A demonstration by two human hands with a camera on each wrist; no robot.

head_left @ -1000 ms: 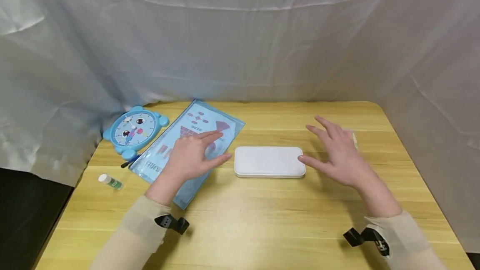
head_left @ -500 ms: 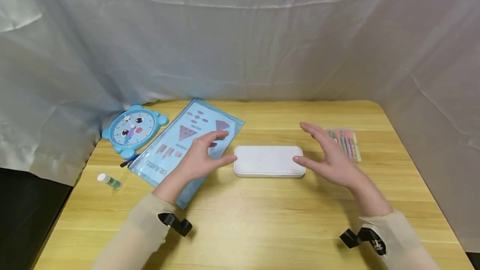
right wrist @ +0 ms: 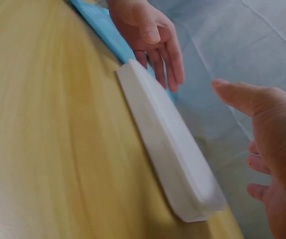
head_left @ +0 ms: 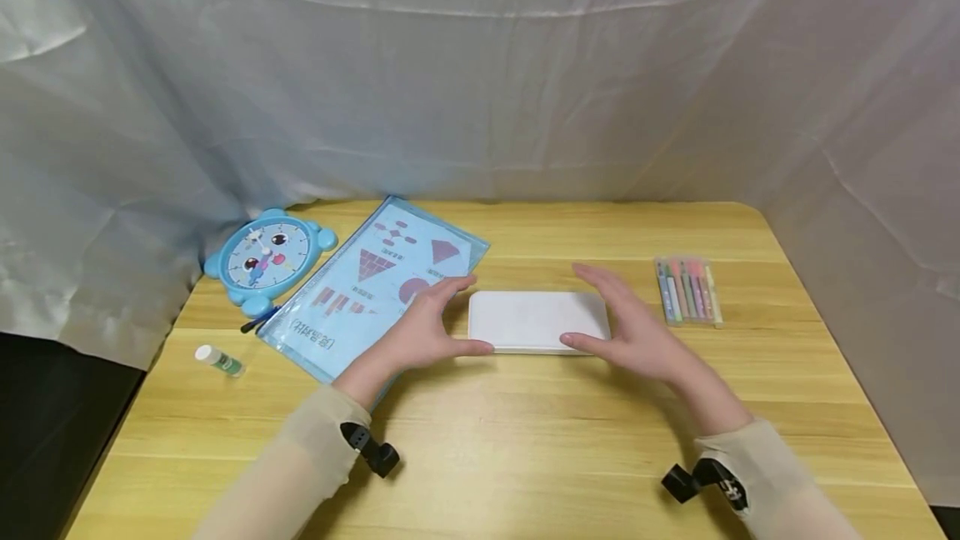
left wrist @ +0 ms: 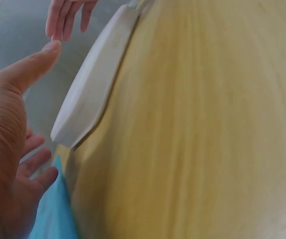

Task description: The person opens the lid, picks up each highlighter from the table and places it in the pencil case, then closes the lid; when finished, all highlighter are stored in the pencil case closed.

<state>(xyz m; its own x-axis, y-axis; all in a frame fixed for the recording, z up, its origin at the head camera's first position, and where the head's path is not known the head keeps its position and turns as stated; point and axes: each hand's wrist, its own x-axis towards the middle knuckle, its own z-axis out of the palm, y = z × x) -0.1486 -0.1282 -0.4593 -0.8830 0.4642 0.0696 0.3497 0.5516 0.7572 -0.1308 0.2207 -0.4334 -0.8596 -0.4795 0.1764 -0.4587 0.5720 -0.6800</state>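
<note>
A white rectangular case (head_left: 528, 319) with rounded corners lies flat on the wooden table, closed. My left hand (head_left: 422, 332) hovers at its left end, thumb and fingers spread apart. At the right end, my right hand (head_left: 637, 332) hangs over the case with its thumb apart from the fingers. Both wrist views show a gap between the thumbs and the white case (left wrist: 95, 79), so neither hand grips it. In the right wrist view the case (right wrist: 165, 144) rests on the table between the two hands.
A blue printed zip folder (head_left: 352, 290) lies partly under my left hand. Left of it are a blue animal-shaped toy clock (head_left: 270, 261), a dark-tipped pen (head_left: 258, 322) and a glue stick (head_left: 220, 361). A pack of coloured pens (head_left: 688, 292) lies at right. Grey cloth hangs behind.
Both hands have moved inward toward the white case, the left one rightward and the right one leftward. The pack of pens, earlier mostly hidden by the right hand, is now uncovered.
</note>
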